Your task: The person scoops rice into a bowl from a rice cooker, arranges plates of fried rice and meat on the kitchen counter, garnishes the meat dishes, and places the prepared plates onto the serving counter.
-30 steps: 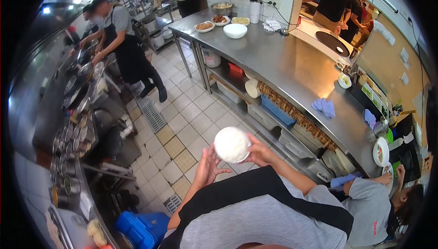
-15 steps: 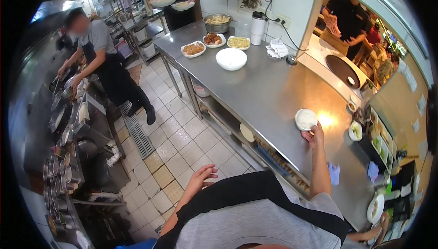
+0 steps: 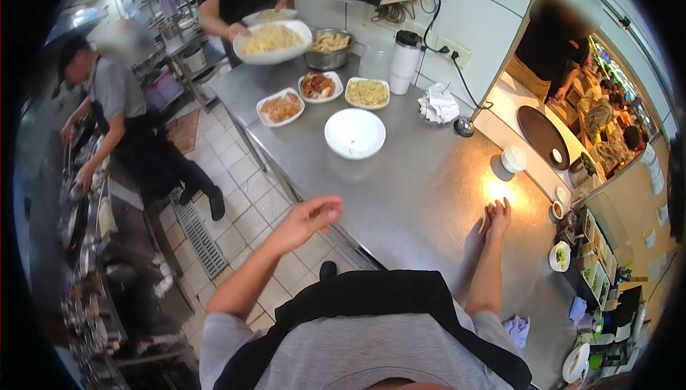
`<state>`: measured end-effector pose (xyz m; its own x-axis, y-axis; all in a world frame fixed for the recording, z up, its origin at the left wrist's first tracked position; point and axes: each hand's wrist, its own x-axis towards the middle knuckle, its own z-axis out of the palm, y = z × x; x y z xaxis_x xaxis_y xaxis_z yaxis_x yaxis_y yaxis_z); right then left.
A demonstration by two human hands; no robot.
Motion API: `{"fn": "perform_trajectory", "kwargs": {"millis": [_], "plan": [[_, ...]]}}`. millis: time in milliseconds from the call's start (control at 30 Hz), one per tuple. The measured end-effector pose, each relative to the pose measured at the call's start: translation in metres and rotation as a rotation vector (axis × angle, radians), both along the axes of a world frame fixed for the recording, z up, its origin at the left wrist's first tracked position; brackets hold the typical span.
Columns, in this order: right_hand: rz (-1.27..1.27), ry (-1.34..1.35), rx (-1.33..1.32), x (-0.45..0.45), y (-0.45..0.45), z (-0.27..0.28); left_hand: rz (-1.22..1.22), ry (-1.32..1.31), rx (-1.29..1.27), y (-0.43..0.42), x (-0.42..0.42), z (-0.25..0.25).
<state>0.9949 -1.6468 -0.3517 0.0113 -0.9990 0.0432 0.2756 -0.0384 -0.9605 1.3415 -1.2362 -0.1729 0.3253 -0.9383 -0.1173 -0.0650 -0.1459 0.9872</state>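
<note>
We've got three squarish dishes [image 3: 368, 107] and one rice bowl [image 3: 514, 166] on the counter [image 3: 429, 190]. Our left hand [image 3: 307, 222] and right hand [image 3: 499, 220] look empty, fingers loosely apart, left ones blurry.

Left hand [image 3: 307, 224] loosely curled, right hand [image 3: 498, 221] half-unfurled, both forearms [image 3: 246, 279] angled forward

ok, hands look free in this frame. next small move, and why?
I'd probably bring the left hand forward to the large white bowl. That hand looks empty, and the bowl stands ahead of it on the counter, with only small specks visible inside. The small white bowl near the serving window is already clear of the right hand.
</note>
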Motion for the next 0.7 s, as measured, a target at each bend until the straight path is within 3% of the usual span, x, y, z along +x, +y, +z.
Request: {"fn": "perform_trajectory", "kwargs": {"millis": [100,200,267,300,333,433,467,500,533,600,633,667,700], "plan": [[-0.066,0.245,-0.066,0.017,0.028,-0.016,-0.12,-0.557,-0.204,-0.061,0.061,0.08],[-0.079,1.424,-0.776,0.053,0.076,0.024,-0.115,-0.938,-0.453,-0.141,0.123,0.155],[-0.094,1.386,-0.661,0.062,0.08,0.026,-0.046,-1.167,-0.571,-0.213,0.177,0.193],[-0.105,1.368,-0.602,0.065,0.08,0.027,-0.003,-1.334,-0.828,-0.256,0.209,0.21],[-0.105,1.38,-0.603,0.068,0.08,0.03,0.096,-1.433,-0.826,-0.291,0.233,0.23],[-0.108,1.412,-0.598,0.07,0.085,0.037,0.384,-1.531,-0.633,-0.398,0.307,0.276],[-0.109,1.416,-0.6,0.071,0.084,0.04,0.539,-1.704,-0.55,-0.447,0.35,0.283],[-0.113,1.42,-0.596,0.072,0.084,0.042,0.561,-1.877,-0.665,-0.487,0.403,0.283],[-0.121,1.427,-0.595,0.073,0.085,0.043,0.495,-1.763,-0.568,-0.484,0.398,0.29],[-0.148,1.432,-0.584,0.073,0.084,0.043,0.377,-2.105,-0.178,-0.499,0.415,0.311],[-0.16,1.433,-0.585,0.072,0.083,0.043,0.336,-1.963,-0.133,-0.527,0.448,0.317],[-0.171,1.436,-0.585,0.071,0.082,0.043,0.323,-2.048,-0.017,-0.537,0.457,0.319],[-0.176,1.431,-0.584,0.071,0.082,0.045,0.383,-1.733,-0.139,-0.546,0.469,0.316]]}}
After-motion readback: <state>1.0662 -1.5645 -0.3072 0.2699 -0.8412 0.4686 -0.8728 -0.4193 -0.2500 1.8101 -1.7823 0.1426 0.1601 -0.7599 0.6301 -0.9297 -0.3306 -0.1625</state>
